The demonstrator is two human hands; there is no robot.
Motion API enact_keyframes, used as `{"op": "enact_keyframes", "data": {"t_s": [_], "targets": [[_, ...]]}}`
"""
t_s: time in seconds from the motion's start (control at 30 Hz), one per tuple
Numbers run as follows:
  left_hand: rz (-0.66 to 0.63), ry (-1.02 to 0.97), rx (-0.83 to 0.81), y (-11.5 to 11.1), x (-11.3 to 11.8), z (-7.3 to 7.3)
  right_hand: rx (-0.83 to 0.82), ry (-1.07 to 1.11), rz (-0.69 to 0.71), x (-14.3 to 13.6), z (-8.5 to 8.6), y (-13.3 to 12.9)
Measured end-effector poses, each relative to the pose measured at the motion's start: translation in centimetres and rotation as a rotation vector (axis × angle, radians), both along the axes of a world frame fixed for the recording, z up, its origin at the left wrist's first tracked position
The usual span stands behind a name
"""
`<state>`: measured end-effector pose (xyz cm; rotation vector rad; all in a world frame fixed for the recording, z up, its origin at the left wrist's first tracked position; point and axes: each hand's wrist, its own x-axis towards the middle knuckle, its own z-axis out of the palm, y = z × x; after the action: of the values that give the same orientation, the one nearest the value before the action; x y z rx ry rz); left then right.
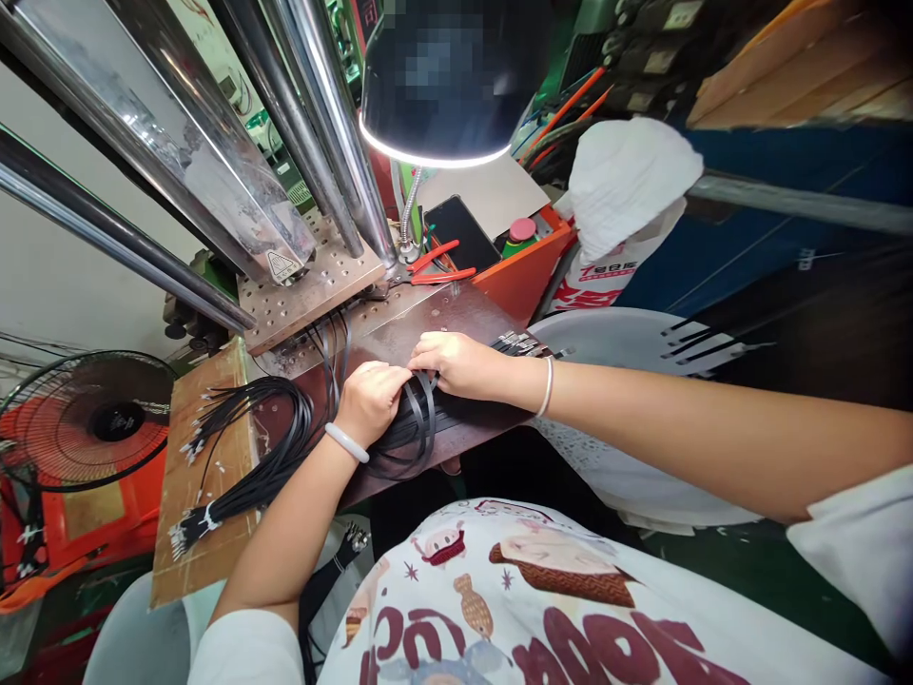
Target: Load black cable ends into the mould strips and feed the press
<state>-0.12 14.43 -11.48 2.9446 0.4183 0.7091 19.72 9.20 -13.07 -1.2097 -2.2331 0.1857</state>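
Observation:
Over the front of the metal worktable [420, 319], my left hand [372, 401] and my right hand [456, 364] meet nearly fingertip to fingertip. Both are closed in a pinch on black cables [426, 419], which loop down below the fingers. The exact spot gripped is partly hidden by my fingers. More black cables run flat beneath my right wrist, and their silvery ends [519, 342] show just beyond it. To the left of my left hand lies a coiled bundle of black cables [285, 466], bound near one end with a white tie.
A press with steel columns and a perforated plate [314, 285] stands at the back left. Red-handled pliers [442, 276], a phone [463, 233] and an orange bin [528, 276] are behind my hands. A lamp [442, 95] hangs above. A fan [92, 419] stands left; a white tub [606, 352] right.

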Motion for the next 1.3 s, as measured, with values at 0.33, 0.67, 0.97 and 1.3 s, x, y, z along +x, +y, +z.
{"op": "enact_keyframes", "data": {"t_s": [0.33, 0.67, 0.97, 1.3], "targets": [[0.303, 0.367, -0.014, -0.3, -0.6, 2.3, 0.005, 0.219, -0.080, 1.6, 0.4, -0.4], [0.231, 0.587, 0.086, 1.5, 0.6, 3.2, -0.210, 0.315, -0.076, 2.2, 0.8, 0.2], [0.320, 0.009, -0.299, 1.3, -0.5, 0.9, -0.103, -0.084, 0.004, 2.3, 1.7, 1.2], [0.303, -0.037, -0.404, 0.8, -0.5, 1.6, -0.068, -0.041, 0.014, 2.5, 1.2, 1.4]]}}
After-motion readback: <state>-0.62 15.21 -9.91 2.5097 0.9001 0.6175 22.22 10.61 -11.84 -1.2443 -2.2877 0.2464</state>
